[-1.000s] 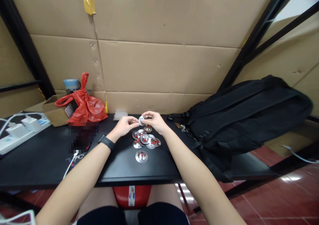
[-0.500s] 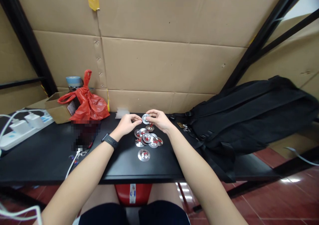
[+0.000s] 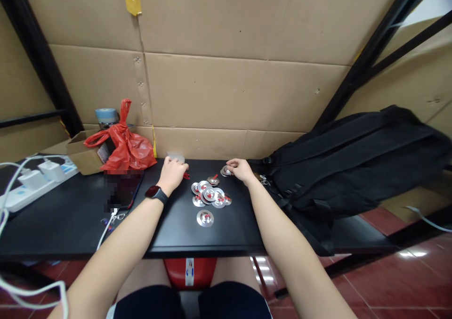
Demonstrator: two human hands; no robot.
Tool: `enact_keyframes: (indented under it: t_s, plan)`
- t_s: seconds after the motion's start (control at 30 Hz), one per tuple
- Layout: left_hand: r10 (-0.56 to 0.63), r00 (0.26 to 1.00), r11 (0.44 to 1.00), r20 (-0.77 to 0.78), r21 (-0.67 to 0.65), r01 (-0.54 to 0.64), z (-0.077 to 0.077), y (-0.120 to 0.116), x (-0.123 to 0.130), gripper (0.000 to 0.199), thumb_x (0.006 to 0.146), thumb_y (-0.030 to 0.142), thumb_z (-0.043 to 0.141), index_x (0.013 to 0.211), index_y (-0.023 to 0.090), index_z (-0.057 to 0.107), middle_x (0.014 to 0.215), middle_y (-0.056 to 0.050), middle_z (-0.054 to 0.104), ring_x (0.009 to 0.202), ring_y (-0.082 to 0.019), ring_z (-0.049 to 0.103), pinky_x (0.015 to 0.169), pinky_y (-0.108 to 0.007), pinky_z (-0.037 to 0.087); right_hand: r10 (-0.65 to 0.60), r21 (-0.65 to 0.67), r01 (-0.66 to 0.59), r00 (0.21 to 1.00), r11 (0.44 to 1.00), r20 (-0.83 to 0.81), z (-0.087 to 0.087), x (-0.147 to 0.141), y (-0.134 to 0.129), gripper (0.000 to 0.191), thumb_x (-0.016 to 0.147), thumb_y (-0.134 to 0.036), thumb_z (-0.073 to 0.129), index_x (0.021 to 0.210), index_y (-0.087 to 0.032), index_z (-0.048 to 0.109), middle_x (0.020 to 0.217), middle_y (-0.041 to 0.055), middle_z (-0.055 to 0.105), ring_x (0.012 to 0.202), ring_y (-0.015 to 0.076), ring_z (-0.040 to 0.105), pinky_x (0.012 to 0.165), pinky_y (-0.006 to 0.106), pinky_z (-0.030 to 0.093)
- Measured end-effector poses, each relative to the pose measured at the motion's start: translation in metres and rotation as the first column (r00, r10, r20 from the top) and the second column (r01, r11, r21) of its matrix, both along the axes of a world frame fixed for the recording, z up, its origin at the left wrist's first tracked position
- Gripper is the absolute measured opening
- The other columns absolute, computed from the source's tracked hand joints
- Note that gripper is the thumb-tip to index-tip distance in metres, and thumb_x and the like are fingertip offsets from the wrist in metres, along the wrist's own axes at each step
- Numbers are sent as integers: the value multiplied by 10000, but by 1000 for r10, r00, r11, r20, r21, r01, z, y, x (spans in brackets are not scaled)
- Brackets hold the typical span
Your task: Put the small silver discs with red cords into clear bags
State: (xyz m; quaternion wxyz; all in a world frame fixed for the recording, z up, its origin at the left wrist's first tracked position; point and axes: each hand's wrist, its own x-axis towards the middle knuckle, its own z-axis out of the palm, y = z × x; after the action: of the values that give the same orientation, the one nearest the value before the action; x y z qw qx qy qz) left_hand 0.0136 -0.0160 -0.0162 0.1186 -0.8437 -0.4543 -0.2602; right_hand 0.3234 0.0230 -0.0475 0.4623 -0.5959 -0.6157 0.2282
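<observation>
Several shiny round metal discs with red parts lie in an overlapping pile (image 3: 209, 194) on the black table (image 3: 176, 236). One separate disc (image 3: 205, 218) lies nearer the front edge. My right hand (image 3: 240, 170) pinches the edge of a metal disc (image 3: 226, 170) at the back, right of the pile. At the back left, my left hand (image 3: 173, 170) has its fingers curled down near small red pieces (image 3: 186, 175); what they hold, if anything, is hidden. A clear plastic bag (image 3: 175, 157) is just behind that hand.
A red plastic bag (image 3: 129, 151), a cardboard box (image 3: 84, 156), a phone (image 3: 127, 189) and a white power strip (image 3: 38, 187) are at left. A black backpack (image 3: 360, 159) covers the right side. Cardboard (image 3: 219, 93) stands behind.
My hands have moved apart. The disc between them has gone right with my right hand, and my left hand has moved left, to the small red pieces by the clear bag.
</observation>
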Motion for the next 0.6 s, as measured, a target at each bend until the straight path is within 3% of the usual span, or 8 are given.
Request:
enact_keyframes:
  t_s: [0.17, 0.43, 0.53, 0.6]
  plan:
    - [-35, 994, 998, -106, 47, 40, -4, -4, 15, 249, 906, 113, 492, 791, 204, 694, 859, -113, 696, 911, -253, 555, 924, -444, 280, -48, 15, 46, 987, 999, 152, -11, -1, 5, 82, 738, -167, 685, 798, -169, 741, 833, 92, 757, 808, 214, 705, 853, 358, 527]
    - [6, 991, 999, -131, 32, -2, -9, -2, 10, 271, 870, 76, 486, 748, 192, 698, 796, -122, 693, 868, -256, 572, 907, -455, 286, 42, 47, -60, 944, 997, 329, 1, -13, -5, 107, 759, -153, 670, 789, -183, 768, 864, 95, 761, 845, 222, 689, 836, 322, 502]
    - [16, 991, 1000, -136, 23, -13, -9, -3, 9, 261, 838, 58, 490, 763, 179, 709, 801, -132, 696, 871, -267, 587, 902, -464, 282, 200, 32, -225, 916, 974, 347, 13, -20, -13, 124, 780, -235, 688, 857, -197, 777, 895, 67, 762, 803, 196, 678, 773, 295, 505]
    - [23, 985, 999, -173, 43, -16, -9, -6, 11, 253, 833, 60, 492, 796, 173, 716, 841, -138, 702, 896, -275, 592, 903, -466, 283, 358, -27, -373, 863, 927, 356, 18, -25, -18, 160, 775, -316, 710, 876, -211, 778, 840, 38, 759, 731, 181, 666, 691, 278, 499]
